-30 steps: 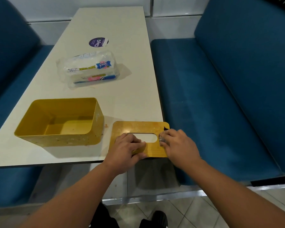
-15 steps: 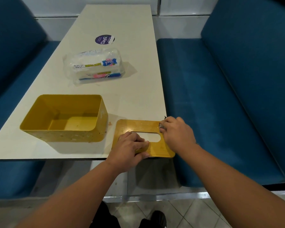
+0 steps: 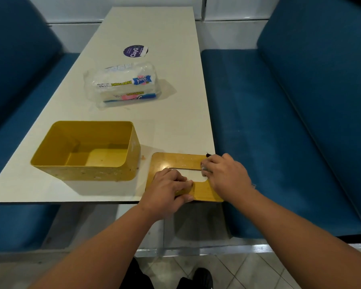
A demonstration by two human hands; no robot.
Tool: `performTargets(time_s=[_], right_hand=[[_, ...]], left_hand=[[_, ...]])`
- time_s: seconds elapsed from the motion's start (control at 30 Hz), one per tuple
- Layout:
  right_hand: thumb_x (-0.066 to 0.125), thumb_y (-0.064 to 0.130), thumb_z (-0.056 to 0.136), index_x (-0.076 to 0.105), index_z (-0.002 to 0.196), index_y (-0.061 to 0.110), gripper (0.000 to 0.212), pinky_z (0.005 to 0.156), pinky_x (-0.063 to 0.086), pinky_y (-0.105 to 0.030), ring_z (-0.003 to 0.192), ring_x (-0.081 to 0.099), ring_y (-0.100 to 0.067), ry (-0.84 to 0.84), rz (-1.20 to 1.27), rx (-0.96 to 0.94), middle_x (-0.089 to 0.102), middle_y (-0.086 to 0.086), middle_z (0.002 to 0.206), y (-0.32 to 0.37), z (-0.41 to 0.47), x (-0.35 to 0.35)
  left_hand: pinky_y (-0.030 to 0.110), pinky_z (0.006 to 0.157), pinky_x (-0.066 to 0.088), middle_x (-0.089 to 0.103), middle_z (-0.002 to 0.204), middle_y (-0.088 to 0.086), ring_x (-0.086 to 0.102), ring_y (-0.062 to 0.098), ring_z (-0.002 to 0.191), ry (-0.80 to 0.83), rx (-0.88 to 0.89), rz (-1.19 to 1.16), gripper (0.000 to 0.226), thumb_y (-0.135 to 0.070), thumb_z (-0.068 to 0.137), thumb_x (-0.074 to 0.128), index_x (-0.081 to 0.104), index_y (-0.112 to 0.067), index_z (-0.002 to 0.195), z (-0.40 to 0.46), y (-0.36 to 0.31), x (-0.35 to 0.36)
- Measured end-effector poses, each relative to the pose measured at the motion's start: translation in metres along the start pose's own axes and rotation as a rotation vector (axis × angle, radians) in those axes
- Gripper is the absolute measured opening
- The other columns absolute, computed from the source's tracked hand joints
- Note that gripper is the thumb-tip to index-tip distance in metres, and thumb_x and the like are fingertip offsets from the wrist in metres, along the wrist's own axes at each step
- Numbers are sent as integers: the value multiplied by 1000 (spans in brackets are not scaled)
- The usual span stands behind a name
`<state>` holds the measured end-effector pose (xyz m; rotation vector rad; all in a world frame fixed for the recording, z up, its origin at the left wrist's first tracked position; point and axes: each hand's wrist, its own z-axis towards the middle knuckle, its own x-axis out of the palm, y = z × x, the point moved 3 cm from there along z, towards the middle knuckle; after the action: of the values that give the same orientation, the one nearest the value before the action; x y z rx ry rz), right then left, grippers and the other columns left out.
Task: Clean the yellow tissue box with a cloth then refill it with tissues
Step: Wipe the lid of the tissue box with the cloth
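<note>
The yellow tissue box point(image 3: 86, 172) stands open and empty on the white table point(image 3: 175, 113), with specks on its front wall. Its flat yellow lid point(image 3: 175, 160) lies beside it at the table's near right corner, slot facing up. My left hand point(image 3: 165, 190) grips the lid's near edge, fingers curled into the slot. On the lid's right end my right hand point(image 3: 227, 176) presses a small pale cloth point(image 3: 204, 168), mostly hidden under the fingers. A clear pack of paper towels point(image 3: 123, 84) lies farther up the table.
A round purple sticker point(image 3: 134, 51) is on the table beyond the pack. Blue padded benches run along the right point(image 3: 279, 132) and the left point(image 3: 13, 80). The lid overhangs the table's front edge slightly. Tiled floor and my shoes show below.
My right hand has shifted slightly along the lid's right end, with the cloth under it. My left hand keeps its hold on the lid. The box and pack stay put.
</note>
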<state>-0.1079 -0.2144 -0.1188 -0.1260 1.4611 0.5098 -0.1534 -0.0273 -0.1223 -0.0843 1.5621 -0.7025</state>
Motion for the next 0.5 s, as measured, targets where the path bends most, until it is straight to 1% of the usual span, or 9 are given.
performTargets(time_s=[0.1,0.17,0.27,0.37,0.4,0.47,0.5], right_hand=[[51,30,97,67,116,27,25,63,33,-27,86,36,-9,-36,27,149,60,11,114,-14,4,-9],[50,29,98,66,117,26,25,63,30,-26,85,35,-8,-33,44,164,59,11,115,-9,-1,-11],[48,32,98,65,117,30,25,63,32,-26,86,35,-8,30,41,131,57,13,116,2,-18,-12],[44,34,98,68,108,31,26,63,36,-24,91,44,-10,137,68,262,56,11,109,-7,-15,-26],[44,34,98,70,105,29,27,65,40,-26,92,48,-11,143,108,314,56,9,106,-11,-10,-32],[47,35,97,70,101,27,25,73,42,-30,94,53,-14,67,251,384,58,7,104,-16,-1,-49],[48,35,97,70,103,27,24,74,41,-29,94,52,-12,9,325,397,58,8,104,-15,2,-60]], left_hand=[[30,98,34,58,105,-12,45,14,112,-6,0,4,44,-56,81,58,70,-30,114,0,1,0],[30,99,33,58,106,-12,44,13,113,-12,-2,2,43,-55,82,60,69,-30,115,-1,2,0],[29,100,31,57,108,-10,43,13,115,-6,1,22,41,-51,83,64,68,-30,117,1,0,-2],[26,101,26,55,112,-11,39,12,118,28,-20,21,42,-52,86,61,65,-30,122,1,-3,-3],[26,101,25,53,114,-12,37,11,120,49,-30,27,43,-52,87,60,63,-31,124,1,-4,-4],[27,104,26,51,120,-12,35,11,122,104,-43,54,45,-53,89,56,59,-33,129,1,-6,-7],[29,105,27,49,124,-12,35,12,124,140,-45,86,45,-53,90,54,57,-33,131,2,-8,-9]])
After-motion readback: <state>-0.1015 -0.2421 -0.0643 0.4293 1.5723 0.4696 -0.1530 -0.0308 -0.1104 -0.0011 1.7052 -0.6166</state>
